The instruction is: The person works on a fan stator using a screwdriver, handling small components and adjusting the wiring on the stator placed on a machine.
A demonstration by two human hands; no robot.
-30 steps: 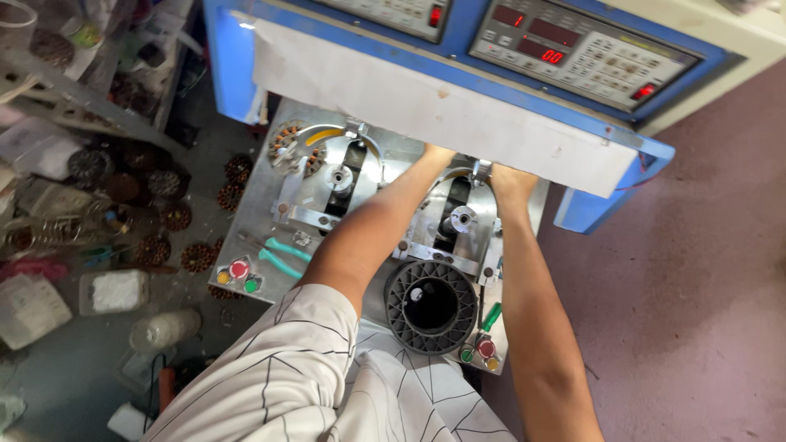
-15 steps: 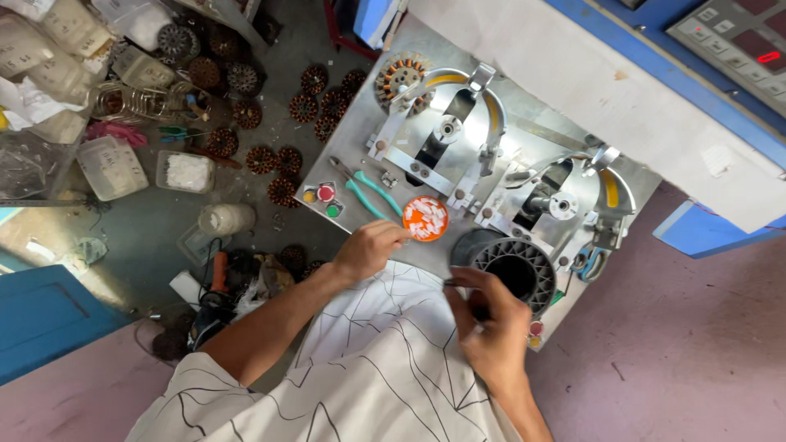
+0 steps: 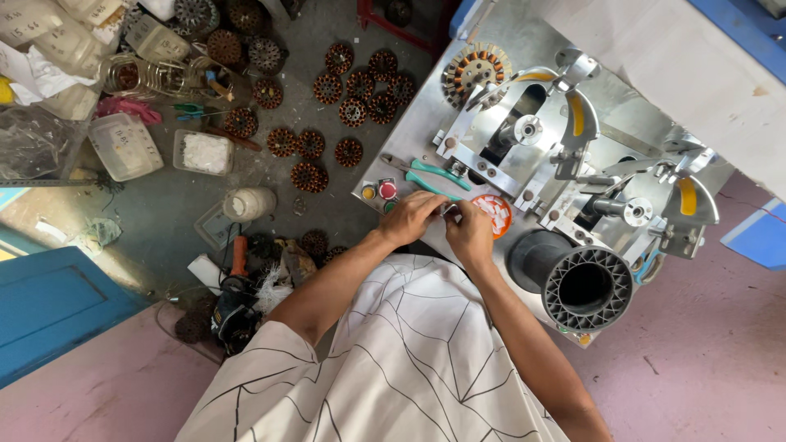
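Hands: left hand (image 3: pixel 412 218) and right hand (image 3: pixel 470 233) pinched together on something too small to tell.
Dish: orange dish (image 3: pixel 496 214) just beside; keep fingertips close.

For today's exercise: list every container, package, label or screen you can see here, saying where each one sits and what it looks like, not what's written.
Clear tub: floor, far left; rectangular.
Small tray: beside the tub; clear, white contents.
White jar: floor, below the tray; round.
Orange dish: machine plate, beside the right hand; round, white bits.

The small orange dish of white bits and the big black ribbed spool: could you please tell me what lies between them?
In the head view, only bare metal plate shows between the small orange dish of white bits and the big black ribbed spool; the two are close together.
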